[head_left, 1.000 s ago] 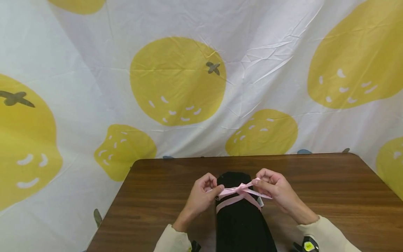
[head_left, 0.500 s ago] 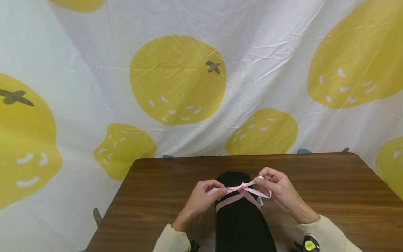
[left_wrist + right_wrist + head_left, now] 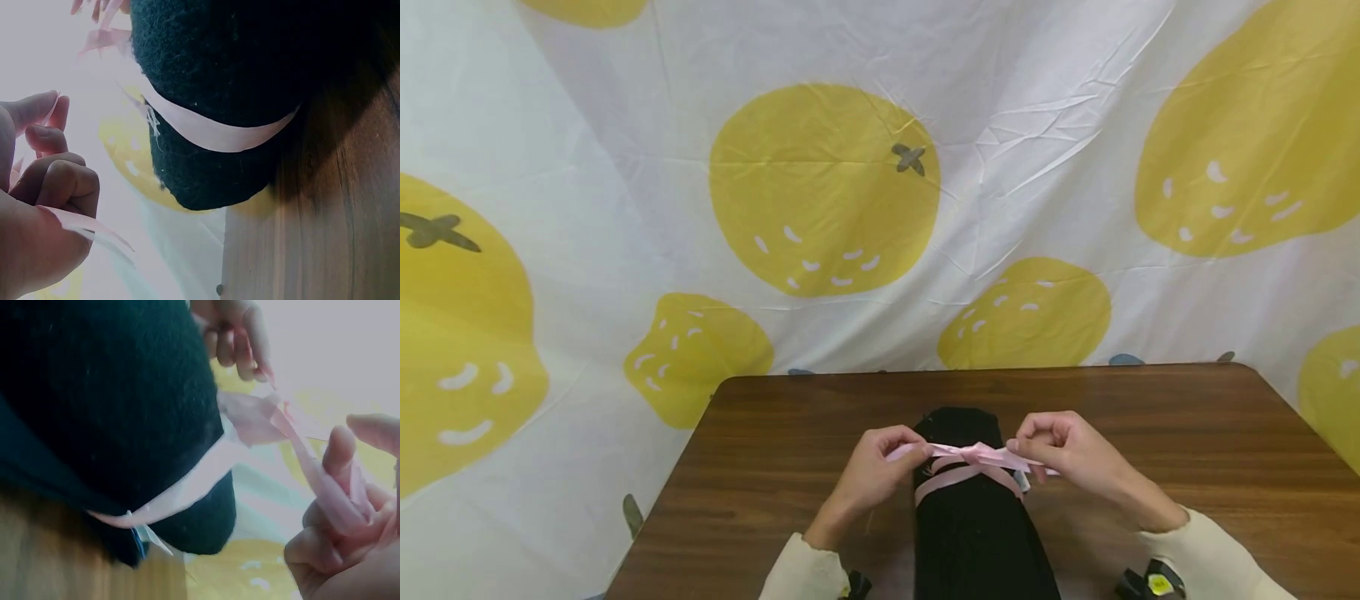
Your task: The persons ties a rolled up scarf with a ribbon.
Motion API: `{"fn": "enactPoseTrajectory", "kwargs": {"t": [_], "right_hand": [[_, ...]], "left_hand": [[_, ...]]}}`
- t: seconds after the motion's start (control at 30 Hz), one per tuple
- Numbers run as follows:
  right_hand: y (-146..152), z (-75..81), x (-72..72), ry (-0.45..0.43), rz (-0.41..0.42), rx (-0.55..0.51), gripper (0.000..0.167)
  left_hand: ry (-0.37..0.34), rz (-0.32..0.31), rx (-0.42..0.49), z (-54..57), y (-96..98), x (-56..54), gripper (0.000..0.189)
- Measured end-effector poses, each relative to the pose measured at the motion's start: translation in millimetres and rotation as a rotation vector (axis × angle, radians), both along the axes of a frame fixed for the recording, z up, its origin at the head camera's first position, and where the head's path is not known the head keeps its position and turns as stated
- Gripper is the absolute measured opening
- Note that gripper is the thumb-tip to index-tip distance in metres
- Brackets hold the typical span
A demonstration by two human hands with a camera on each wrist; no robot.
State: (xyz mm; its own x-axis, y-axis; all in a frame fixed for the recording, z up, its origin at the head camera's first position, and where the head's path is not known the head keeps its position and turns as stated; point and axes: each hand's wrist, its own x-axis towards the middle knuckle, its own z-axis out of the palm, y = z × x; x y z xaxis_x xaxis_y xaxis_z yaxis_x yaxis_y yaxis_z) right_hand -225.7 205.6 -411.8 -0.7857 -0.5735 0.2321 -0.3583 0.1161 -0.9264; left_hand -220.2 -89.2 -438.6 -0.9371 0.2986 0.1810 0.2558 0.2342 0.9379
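A long black fuzzy fabric object (image 3: 981, 533) lies on the table, its rounded end pointing away from me. Pink ribbon (image 3: 979, 453) wraps round it and gathers in a knot on top; the band (image 3: 219, 134) crosses the object near that end in the left wrist view. Left of the knot, my left hand (image 3: 867, 475) pinches one ribbon length between thumb and index finger, and a tail sticks out below the palm in the left wrist view. My right hand (image 3: 1086, 458) holds ribbon on the right side; in the right wrist view it runs into the curled fingers (image 3: 319, 550).
The dark wooden table (image 3: 775, 467) extends to both sides of the black object. A small white tag (image 3: 1022, 481) shows at its right side. Behind the table hangs a white cloth (image 3: 850, 50) printed with yellow fruit. Wrist cameras sit at both sleeves.
My right hand has lowered slightly, and its fingertips now hold ribbon nearer the knot; the loop seen there half a second ago is less visible. The left hand has stayed almost in place, pinching ribbon.
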Motion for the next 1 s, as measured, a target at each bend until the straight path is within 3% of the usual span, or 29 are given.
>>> {"fn": "enactPoseTrajectory", "kwargs": {"t": [0.13,0.23,0.47,0.67,0.8,1.0], "right_hand": [[5.1,6.7,2.4,0.012,-0.044,0.157,0.016],[9.3,9.9,3.6,0.041,-0.056,0.218,0.023],[17.5,12.0,2.7,0.143,-0.061,0.148,0.026],[24.9,14.3,1.4,0.166,-0.031,0.113,0.024],[28.3,16.7,0.9,0.159,-0.054,0.160,0.024],[32.0,21.4,1.4,0.146,-0.041,0.252,0.022]], "left_hand": [[0.005,0.014,-0.002,-1.4,-2.1,-0.8,0.012],[0.013,0.025,0.002,-2.3,-3.1,-1.5,0.012],[-0.006,0.035,-0.004,0.5,-4.1,-0.8,0.010],[-0.010,0.029,-0.005,25.0,-3.9,13.2,0.010],[0.005,0.039,-0.003,30.5,-4.5,16.7,0.010],[0.004,0.056,-0.008,28.8,-7.6,16.0,0.009]]}}
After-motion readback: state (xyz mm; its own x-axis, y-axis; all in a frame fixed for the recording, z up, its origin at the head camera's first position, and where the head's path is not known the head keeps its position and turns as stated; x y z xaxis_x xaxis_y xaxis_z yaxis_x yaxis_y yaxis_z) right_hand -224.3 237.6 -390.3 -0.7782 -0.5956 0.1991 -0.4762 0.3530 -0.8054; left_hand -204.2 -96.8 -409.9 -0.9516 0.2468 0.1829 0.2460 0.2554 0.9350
